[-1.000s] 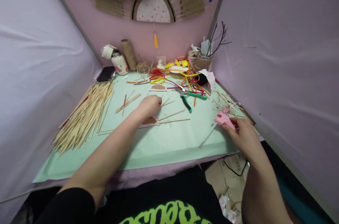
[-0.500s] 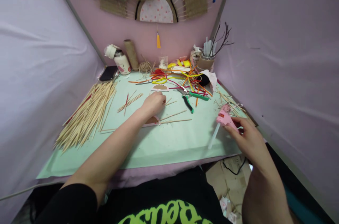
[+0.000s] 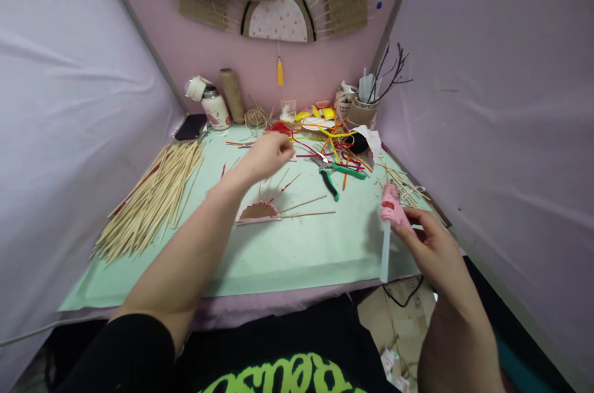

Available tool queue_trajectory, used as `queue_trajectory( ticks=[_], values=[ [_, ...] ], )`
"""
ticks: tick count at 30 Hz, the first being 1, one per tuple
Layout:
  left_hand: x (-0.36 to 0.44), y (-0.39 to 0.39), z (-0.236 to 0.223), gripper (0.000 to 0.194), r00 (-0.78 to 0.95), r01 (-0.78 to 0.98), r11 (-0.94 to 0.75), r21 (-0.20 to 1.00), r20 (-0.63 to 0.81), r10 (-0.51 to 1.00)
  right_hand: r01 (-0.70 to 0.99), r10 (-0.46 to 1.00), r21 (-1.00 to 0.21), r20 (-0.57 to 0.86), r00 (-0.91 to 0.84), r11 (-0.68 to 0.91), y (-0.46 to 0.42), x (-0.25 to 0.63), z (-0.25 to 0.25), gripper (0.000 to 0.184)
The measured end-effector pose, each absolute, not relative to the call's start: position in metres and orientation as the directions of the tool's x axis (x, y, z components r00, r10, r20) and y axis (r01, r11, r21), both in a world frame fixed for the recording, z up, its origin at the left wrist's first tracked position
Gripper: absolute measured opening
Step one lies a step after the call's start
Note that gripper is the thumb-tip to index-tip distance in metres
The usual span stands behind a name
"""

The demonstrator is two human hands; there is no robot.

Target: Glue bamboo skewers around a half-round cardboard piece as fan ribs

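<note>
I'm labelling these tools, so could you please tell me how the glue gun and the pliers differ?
The glue gun is pink, while the pliers have green-and-black handles. The right hand holds the glue gun; the pliers lie on the table, handles spread apart. A pale stick juts from the glue gun, but nothing like it from the pliers. Both are hand tools.

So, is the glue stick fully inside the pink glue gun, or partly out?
Partly out: a long length of the glue stick projects from the glue gun in the right hand. The rest is hidden.
</note>
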State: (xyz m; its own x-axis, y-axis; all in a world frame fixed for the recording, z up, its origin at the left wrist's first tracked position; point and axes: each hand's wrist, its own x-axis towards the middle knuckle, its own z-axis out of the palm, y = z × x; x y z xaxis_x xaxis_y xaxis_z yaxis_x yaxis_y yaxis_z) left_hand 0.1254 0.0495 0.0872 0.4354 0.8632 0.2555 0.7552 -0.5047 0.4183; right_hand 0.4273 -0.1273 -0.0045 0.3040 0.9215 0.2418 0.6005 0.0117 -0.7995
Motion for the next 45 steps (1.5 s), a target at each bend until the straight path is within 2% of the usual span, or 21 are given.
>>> queue_trajectory(
  ticks=[2, 5, 7, 10, 15, 18, 22, 26, 29, 45],
  values=[
    [0.108, 0.046, 0.11, 0.016, 0.297, 0.653, -0.456, 0.604, 0.35, 0.888, 0.507, 0.925, -0.862, 0.191, 0.329, -0.002, -0.129, 0.425, -0.002, 0.048],
    [0.085, 0.037, 0.115, 0.01, 0.171, 0.432, -0.37, 0.823, 0.328, 0.929, 0.396, 0.915, -0.917, 0.125, 0.384, -0.041, -0.13, 0.417, 0.0, 0.046],
    [0.075, 0.03, 0.102, 0.009, 0.139, 0.291, -0.287, 0.912, 0.257, 0.956, 0.331, 0.918, -0.943, 0.099, 0.383, -0.036, -0.127, 0.409, -0.001, 0.045],
    [0.066, 0.023, 0.071, 0.015, 0.055, 0.133, -0.193, 0.972, 0.188, 0.981, 0.188, 0.954, -0.982, 0.046, 0.296, -0.011, -0.121, 0.391, 0.001, 0.047],
    [0.052, 0.013, 0.037, 0.023, -0.03, -0.055, -0.086, 0.995, 0.085, 0.996, 0.015, 0.986, -0.998, -0.053, 0.16, -0.056, -0.11, 0.357, 0.008, 0.045],
    [0.045, 0.011, 0.03, 0.024, -0.034, -0.107, -0.094, 0.99, 0.091, 0.995, -0.001, 0.992, -0.996, -0.088, 0.093, -0.088, -0.107, 0.338, 0.013, 0.046],
    [0.043, 0.009, 0.025, 0.023, -0.065, -0.072, -0.166, 0.984, 0.161, 0.985, 0.118, 0.995, -0.988, -0.095, 0.004, -0.095, -0.103, 0.314, 0.02, 0.048],
    [0.046, 0.006, 0.026, 0.023, -0.08, -0.041, -0.168, 0.985, 0.164, 0.983, 0.287, 0.992, -0.956, -0.094, -0.085, -0.066, -0.097, 0.299, 0.021, 0.048],
    [0.047, 0.004, 0.028, 0.024, -0.076, -0.034, -0.173, 0.984, 0.17, 0.983, 0.35, 0.989, -0.935, -0.101, -0.11, -0.057, -0.093, 0.295, 0.02, 0.049],
    [0.045, 0.007, 0.022, 0.02, -0.064, -0.006, -0.174, 0.985, 0.173, 0.983, 0.417, 0.974, -0.908, -0.128, -0.189, -0.039, -0.083, 0.287, 0.013, 0.051]
  ],
)
